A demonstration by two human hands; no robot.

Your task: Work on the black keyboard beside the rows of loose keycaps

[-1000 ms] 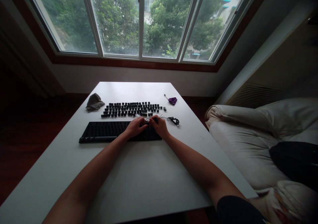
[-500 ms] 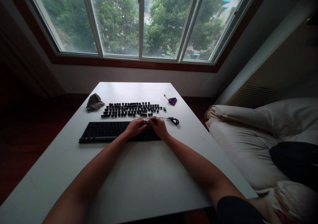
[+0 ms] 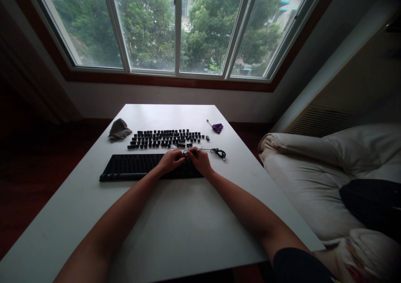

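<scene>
A black keyboard (image 3: 133, 166) lies across the white table, its right part under my hands. My left hand (image 3: 171, 159) is over the keyboard's right half, fingers curled together and thumb reaching inward. Close beside it, my right hand (image 3: 199, 159) has its fingers bent in a pinch. Both sets of fingertips meet around a small dark piece (image 3: 185, 154), too small and covered to name. Just behind the keyboard, loose black keycaps (image 3: 156, 136) stand in several rows. A thin black cable (image 3: 218, 152) lies coiled to the right of my right hand.
On the white table (image 3: 188, 220) a grey cloth (image 3: 119, 130) sits at the back left. A purple cloth (image 3: 217, 128) and a thin stick (image 3: 209, 123) lie at the back right. A pale sofa (image 3: 300, 170) stands to the right, below a wide window (image 3: 200, 28).
The fingers have shifted very slightly around the small dark piece, which shows a little more between the thumbs. The keyboard, keycaps and cable have stayed put.
</scene>
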